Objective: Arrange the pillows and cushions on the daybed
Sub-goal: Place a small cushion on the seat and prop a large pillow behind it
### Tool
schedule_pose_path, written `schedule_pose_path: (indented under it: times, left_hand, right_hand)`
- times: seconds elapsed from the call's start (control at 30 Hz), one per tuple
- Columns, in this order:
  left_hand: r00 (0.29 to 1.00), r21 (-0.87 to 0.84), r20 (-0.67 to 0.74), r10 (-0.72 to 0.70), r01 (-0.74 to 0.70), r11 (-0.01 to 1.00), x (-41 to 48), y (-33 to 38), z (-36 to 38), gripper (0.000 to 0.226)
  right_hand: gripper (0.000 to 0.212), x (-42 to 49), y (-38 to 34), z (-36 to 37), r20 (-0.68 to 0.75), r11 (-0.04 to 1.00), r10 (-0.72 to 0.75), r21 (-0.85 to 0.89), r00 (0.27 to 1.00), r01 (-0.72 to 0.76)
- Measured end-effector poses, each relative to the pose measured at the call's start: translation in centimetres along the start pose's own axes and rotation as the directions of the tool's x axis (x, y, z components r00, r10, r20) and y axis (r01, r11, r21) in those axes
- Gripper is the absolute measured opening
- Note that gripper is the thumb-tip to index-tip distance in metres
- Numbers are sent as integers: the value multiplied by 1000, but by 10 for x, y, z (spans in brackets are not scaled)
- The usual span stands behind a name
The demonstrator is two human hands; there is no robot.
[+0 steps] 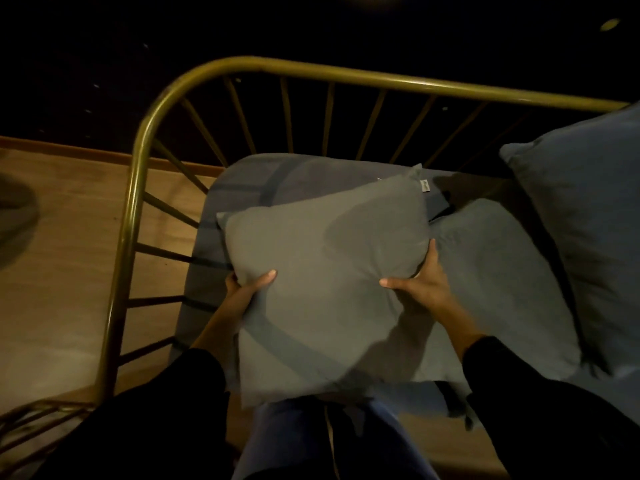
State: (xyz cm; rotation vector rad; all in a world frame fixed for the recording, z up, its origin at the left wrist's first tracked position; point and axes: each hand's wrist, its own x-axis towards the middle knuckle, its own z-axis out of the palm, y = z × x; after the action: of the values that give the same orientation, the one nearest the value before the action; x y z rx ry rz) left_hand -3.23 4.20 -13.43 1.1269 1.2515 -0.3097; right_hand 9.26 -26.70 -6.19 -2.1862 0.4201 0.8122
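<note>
I hold a square grey cushion (322, 271) in front of me, above the left end of the daybed. My left hand (247, 289) grips its left edge with the thumb on top. My right hand (420, 282) grips its right side, fingers curled round the edge. A small label hangs from the cushion's far right corner. To the right, a second grey pillow (491, 278) lies flat on the blue-grey mattress (249, 174). A larger blue pillow (595, 216) leans at the far right.
The brass-coloured daybed frame (145, 133) curves round the left end and runs along the back, with thin spindles beneath. A wooden floor (62, 237) lies to the left. Behind the rail everything is dark. My legs in jeans show below the cushion.
</note>
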Motion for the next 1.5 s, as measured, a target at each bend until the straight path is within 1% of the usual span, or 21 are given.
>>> schedule_pose_path:
  times: [0.03, 0.07, 0.13, 0.2, 0.23, 0.33, 0.43, 0.53, 0.57, 0.67, 0.73, 0.8, 0.9, 1.0, 1.07, 1.17, 1.27, 1.37, 1.43, 1.5]
  left_hand:
    - [1000, 17, -14, 4, -3, 1000, -1, 4, 1, 104]
    - [999, 45, -26, 18, -17, 999, -3, 9, 1, 108]
    - [996, 90, -29, 86, -83, 993, -6, 24, 2, 122]
    - [986, 110, -24, 162, -159, 981, -10, 45, 1, 124]
    - [980, 132, -18, 200, -196, 972, -12, 57, 0, 126]
    - [965, 288, 31, 260, -257, 922, -16, 86, -11, 146]
    - [960, 378, 24, 280, -268, 886, -19, 92, -28, 150]
    - [975, 363, 9, 223, -211, 908, -14, 72, -48, 145]
    - [978, 359, 11, 210, -200, 912, -10, 60, -56, 143]
    - [973, 390, 27, 228, -221, 894, 28, 14, -80, 142]
    - [967, 426, 32, 253, -243, 872, 43, 2, -83, 137]
    - [969, 445, 11, 248, -227, 866, 39, 8, -79, 140]
    - [970, 460, -13, 244, -211, 862, 24, 21, -73, 146]
    - [965, 484, 11, 263, -235, 843, 3, 23, -71, 150]
    - [966, 496, 8, 257, -227, 838, -8, 27, -69, 153]
    - [969, 492, -2, 246, -213, 844, -13, 32, -66, 153]
    - [967, 475, 9, 256, -229, 850, -16, 33, -64, 147]
    - [981, 505, 13, 193, -173, 845, -28, 33, -56, 147]
    - [988, 605, 13, 157, -133, 785, -33, 31, -46, 134]
    - [977, 723, 17, 212, -159, 672, -38, 28, -35, 119]
  right_hand:
    - [148, 1, -1, -1, -6, 998, 7, 57, 1000, -7]
    - [143, 0, -4, -2, -7, 992, 16, 126, 1000, -15]
    - [121, -8, -12, -2, -26, 966, 36, 258, 999, -28]
    - [99, -18, -17, 2, -73, 930, 45, 368, 996, -15]
    - [93, -24, -16, 6, -99, 914, 36, 405, 994, 7]
    - [82, -43, -11, 24, -127, 876, 9, 480, 992, 54]
    - [84, -55, -1, 46, -71, 860, 41, 511, 997, 1]
    - [96, -57, 8, 62, -21, 877, 75, 477, 997, -56]
    - [97, -56, 12, 65, -17, 885, 90, 459, 996, -72]
    - [92, -56, 19, 68, -18, 918, 107, 387, 994, -91]
    - [91, -57, 20, 68, -16, 928, 94, 363, 995, -82]
    - [89, -54, 21, 69, -29, 937, 90, 340, 996, -75]
    - [92, -54, 20, 70, -36, 944, 122, 313, 992, -105]
    - [89, -63, 20, 70, -70, 955, 148, 269, 986, -124]
    - [87, -66, 22, 71, -95, 960, 161, 247, 982, -133]
    - [84, -70, 21, 70, -132, 964, 146, 244, 980, -111]
    - [82, -74, 20, 68, -187, 968, 151, 228, 971, -107]
    - [87, -72, 28, 73, -196, 967, 184, 213, 963, -141]
    - [96, -67, 32, 80, -170, 968, 217, 162, 961, -190]
    - [99, -61, 30, 86, -169, 965, 260, 83, 951, -249]
